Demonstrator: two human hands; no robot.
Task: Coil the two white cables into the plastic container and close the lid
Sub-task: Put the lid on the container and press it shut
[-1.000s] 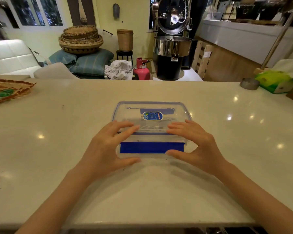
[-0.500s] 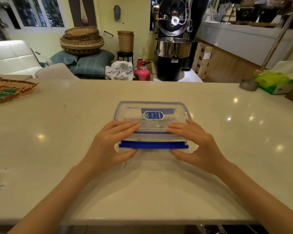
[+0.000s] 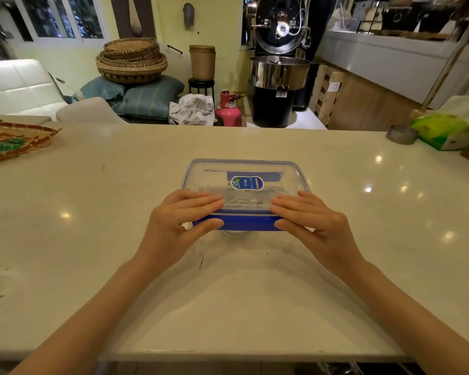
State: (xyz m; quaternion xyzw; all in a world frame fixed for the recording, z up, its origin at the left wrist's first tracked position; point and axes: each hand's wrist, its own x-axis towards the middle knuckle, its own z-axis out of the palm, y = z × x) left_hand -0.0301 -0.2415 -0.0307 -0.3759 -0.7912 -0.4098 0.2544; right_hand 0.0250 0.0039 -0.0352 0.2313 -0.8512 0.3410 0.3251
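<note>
A clear plastic container [image 3: 245, 196] sat in the middle of the pale desk [image 3: 92, 198], its lid [image 3: 244, 169] already lying flat on top with a blue sticker [image 3: 247, 183] showing through. Inside, under the lid, the white cables [image 3: 241, 203] could just be made out as pale loops — too blurred by the plastic to tell how they lay.

The left hand [image 3: 173, 228] rested on the container's near left corner, fingers [image 3: 201, 200] stretched flat over the lid and thumb pressed against the blue clasp [image 3: 241, 223] along the near edge. The right hand [image 3: 316, 226] mirrored it at the near right corner, fingers [image 3: 290, 204] flat on the lid and thumb on the same clasp. Neither hand was closed into a fist; both pinched the lid edge and clasp between fingers and thumb.

Far to the container's left lay a woven tray [image 3: 16, 142] with something green on it. Well off to its right — near the desk's back edge — stood a small metal dish [image 3: 402, 134] just beside a green tissue box [image 3: 444, 131].
</note>
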